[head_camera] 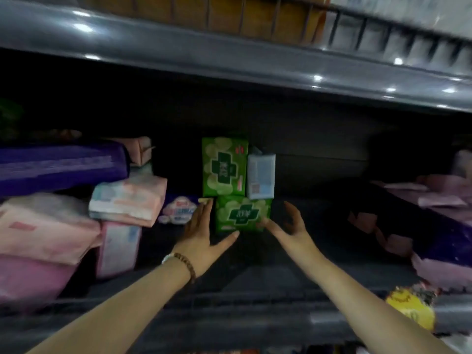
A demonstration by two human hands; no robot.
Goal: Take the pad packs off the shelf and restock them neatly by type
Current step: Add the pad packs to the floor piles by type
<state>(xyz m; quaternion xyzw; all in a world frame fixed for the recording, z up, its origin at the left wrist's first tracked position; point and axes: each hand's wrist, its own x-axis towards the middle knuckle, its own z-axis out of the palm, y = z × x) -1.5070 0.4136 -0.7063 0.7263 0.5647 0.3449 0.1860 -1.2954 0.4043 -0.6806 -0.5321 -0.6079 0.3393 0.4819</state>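
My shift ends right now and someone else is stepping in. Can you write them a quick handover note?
Left hand: open, fingers straight against the left side of the front green pack. Right hand: open, spread at its right edge. Second green pack behind it, pale blue pack beside that. Done: greens grouped mid-shelf. To do: pink packs piled at left look unsorted.

A brown cardboard box (229,19) is seen on the level above, kept behind a grey wire rail (357,26) set along a glossy grey upper ledge (178,52). A crinkled yellow packet (408,310) is seen at the lower right, too blurred for its print to be read.
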